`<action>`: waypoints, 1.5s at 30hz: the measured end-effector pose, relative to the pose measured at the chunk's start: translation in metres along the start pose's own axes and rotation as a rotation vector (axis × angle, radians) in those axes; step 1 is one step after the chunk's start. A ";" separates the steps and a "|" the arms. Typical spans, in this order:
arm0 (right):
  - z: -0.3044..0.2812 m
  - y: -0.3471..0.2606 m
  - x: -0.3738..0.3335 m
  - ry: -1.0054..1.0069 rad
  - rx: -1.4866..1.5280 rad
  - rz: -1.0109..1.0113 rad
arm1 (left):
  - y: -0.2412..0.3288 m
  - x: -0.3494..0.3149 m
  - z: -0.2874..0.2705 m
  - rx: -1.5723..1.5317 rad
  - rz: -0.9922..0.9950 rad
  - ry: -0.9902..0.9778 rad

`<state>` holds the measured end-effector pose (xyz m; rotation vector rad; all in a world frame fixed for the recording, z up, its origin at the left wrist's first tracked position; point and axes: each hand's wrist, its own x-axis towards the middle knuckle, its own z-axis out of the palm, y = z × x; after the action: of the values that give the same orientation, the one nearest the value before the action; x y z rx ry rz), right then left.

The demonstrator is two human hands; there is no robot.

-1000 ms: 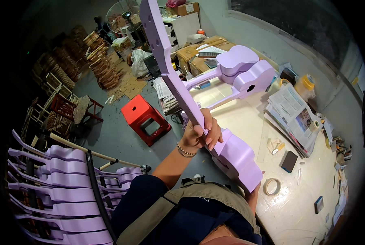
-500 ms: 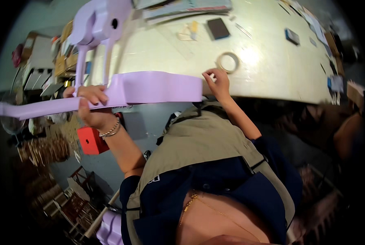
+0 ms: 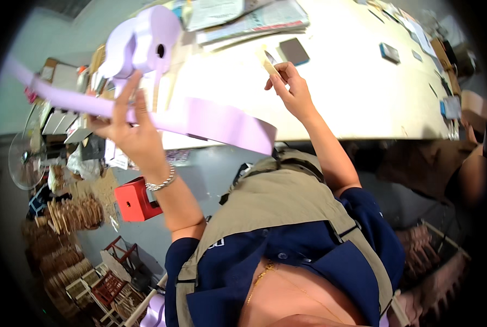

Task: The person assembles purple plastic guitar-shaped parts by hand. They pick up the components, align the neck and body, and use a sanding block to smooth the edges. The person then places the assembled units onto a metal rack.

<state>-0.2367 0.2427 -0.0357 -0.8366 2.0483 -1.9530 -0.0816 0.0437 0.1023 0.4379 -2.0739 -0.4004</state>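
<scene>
A lilac ukulele is tilted in front of me, its side toward me, its neck running up to the left and its body end low near my waist. My left hand holds it around the neck close to the body, fingers long and spread across it. Over the table, my right hand pinches a roll of cream masking tape, which is turned edge-on. A second lilac ukulele, with a round dark sound hole, rests at the table's left side, partly behind the held neck.
On the white table lie a dark sanding block, stacked newspapers and a small blue-grey block. A red box stands low on my left, near wooden pieces and a fan. Another person's arm shows at right.
The tape roll has left the table and is in my right hand, farther left and away. The held ukulele has tilted, neck end up and body end down; my left fingers have spread.
</scene>
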 end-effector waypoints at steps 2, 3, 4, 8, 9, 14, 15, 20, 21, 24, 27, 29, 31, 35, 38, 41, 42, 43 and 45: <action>0.011 -0.050 0.012 -0.089 -0.089 -0.212 | 0.013 0.003 0.002 -0.179 -0.047 -0.028; 0.016 -0.070 0.017 -0.101 -0.143 -0.297 | 0.018 0.003 0.001 -0.188 -0.026 -0.026; 0.022 -0.090 0.020 -0.098 -0.197 -0.383 | 0.022 0.003 0.002 -0.195 -0.005 -0.025; 0.043 -0.125 0.027 -0.062 -0.300 -0.713 | 0.031 -0.001 0.004 -0.140 0.044 -0.033; 0.048 -0.129 0.029 -0.068 -0.297 -0.745 | 0.033 0.000 0.002 -0.157 0.033 -0.048; 0.063 -0.135 0.030 -0.084 -0.351 -0.777 | 0.027 -0.009 0.003 -0.139 0.014 0.079; 0.065 -0.137 0.028 -0.086 -0.368 -0.748 | 0.028 -0.010 0.003 -0.140 0.033 0.091; 0.067 -0.138 0.032 -0.084 -0.387 -0.689 | 0.029 -0.007 0.005 -0.186 -0.002 0.087; 0.067 -0.135 0.033 -0.075 -0.402 -0.740 | 0.029 -0.007 0.003 -0.153 0.012 0.082; 0.070 -0.135 0.031 -0.043 -0.429 -0.738 | 0.030 -0.008 0.002 -0.112 0.034 0.080; 0.075 -0.137 0.033 0.051 -0.397 -0.733 | 0.034 -0.005 0.003 -0.063 0.053 0.106; 0.079 -0.136 0.032 0.079 -0.353 -0.689 | 0.030 -0.007 0.009 -0.121 0.040 0.155; 0.083 -0.129 0.037 0.125 -0.287 -0.494 | 0.028 -0.006 0.011 -0.138 0.009 0.145; 0.036 -0.107 0.098 0.229 0.314 -0.214 | 0.026 -0.020 -0.008 -0.265 -0.154 0.215; 0.054 -0.123 0.070 -0.130 0.392 -0.265 | 0.022 -0.019 -0.012 -0.427 -0.240 0.193; 0.074 -0.139 0.049 -0.327 0.462 -0.314 | 0.021 -0.016 -0.011 -0.524 -0.264 0.149; 0.074 -0.141 0.050 -0.391 0.286 -0.359 | 0.021 -0.016 -0.011 -0.533 -0.283 0.143; 0.076 -0.149 0.049 -0.388 0.199 -0.339 | 0.022 -0.016 -0.013 -0.541 -0.294 0.137; 0.083 -0.149 0.049 -0.340 0.198 -0.349 | 0.019 -0.016 -0.012 -0.554 -0.276 0.136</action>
<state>-0.1960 0.1506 0.1103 -1.4394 1.5704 -1.9633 -0.0658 0.0665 0.1048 0.3986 -1.6802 -1.0459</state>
